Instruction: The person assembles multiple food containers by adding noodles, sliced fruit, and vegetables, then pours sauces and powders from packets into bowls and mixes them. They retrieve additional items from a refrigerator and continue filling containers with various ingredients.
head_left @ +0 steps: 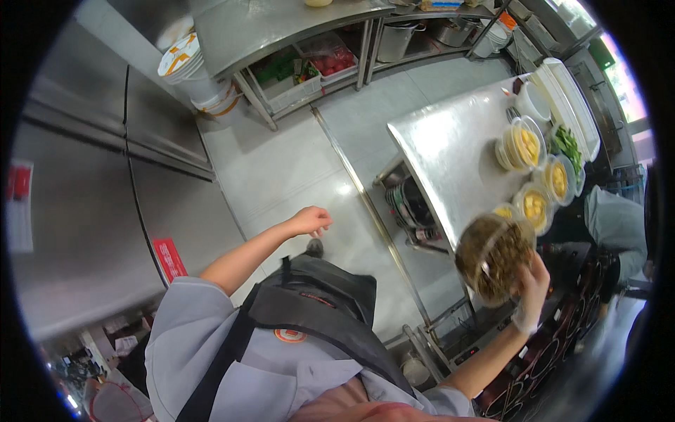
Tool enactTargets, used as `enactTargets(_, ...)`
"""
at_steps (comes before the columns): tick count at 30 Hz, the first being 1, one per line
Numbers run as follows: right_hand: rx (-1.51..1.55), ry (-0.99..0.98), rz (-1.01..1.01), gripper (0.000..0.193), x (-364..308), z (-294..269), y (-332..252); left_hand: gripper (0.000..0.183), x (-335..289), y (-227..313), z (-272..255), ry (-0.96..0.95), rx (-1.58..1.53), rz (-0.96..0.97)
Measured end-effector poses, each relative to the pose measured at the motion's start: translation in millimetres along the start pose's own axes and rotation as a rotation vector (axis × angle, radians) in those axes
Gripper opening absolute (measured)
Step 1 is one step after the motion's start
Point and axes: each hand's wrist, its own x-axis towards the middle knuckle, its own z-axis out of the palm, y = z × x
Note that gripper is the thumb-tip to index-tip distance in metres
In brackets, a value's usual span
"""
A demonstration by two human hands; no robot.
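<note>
My right hand (532, 292) grips the edge of a clear round bowl (475, 257), tilted, with dark brown, shredded-looking food (508, 260) inside; I cannot tell what food it is. The bowl is over the near corner of a steel table (450, 162). Beside it on the tabletop stand several clear tubs of yellow chunks, among them one tub (534, 209) just beyond the bowl and a stack of tubs (520, 149) farther back. In front of my body, above the floor, my left hand (311, 221) hangs with its fingers curled in and nothing visible in them.
Green vegetables (567, 146) and a white container (532, 102) sit at the table's far right. Steel cabinets (77, 218) line the left. White buckets (190, 70) stand near a steel counter (281, 28) with crates beneath. Another person's sleeve (615, 221) is at the right, near dark stove rings (541, 352).
</note>
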Motion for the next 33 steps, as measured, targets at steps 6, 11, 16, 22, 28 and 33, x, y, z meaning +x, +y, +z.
enactTargets(6,-0.146,-0.108,-0.015,0.039,232.4,125.0,-18.3,0.025,164.2,26.0,-143.3,0.319,0.074,0.001)
enactTargets(11,-0.184,-0.13,0.122,0.043,344.2,178.1,7.4,0.024,304.6,6.3,-301.8,0.683,0.136,0.002)
enactTargets(16,-0.344,0.148,0.428,0.04,361.5,193.1,32.4,0.021,464.1,-13.1,-459.3,0.998,0.37,0.03)
enactTargets(22,-0.049,1.135,0.093,0.039,202.3,249.1,102.6,0.048,691.3,-68.6,-604.5,0.955,0.633,-0.166)
enactTargets(28,-0.07,1.373,0.739,0.027,30.6,383.2,175.6,0.05,747.6,-121.5,-645.4,0.92,0.77,-0.28)
enactTargets(33,0.29,1.174,1.153,0.024,67.9,524.3,194.9,0.033,656.4,-123.9,-639.7,1.087,0.708,-0.086)
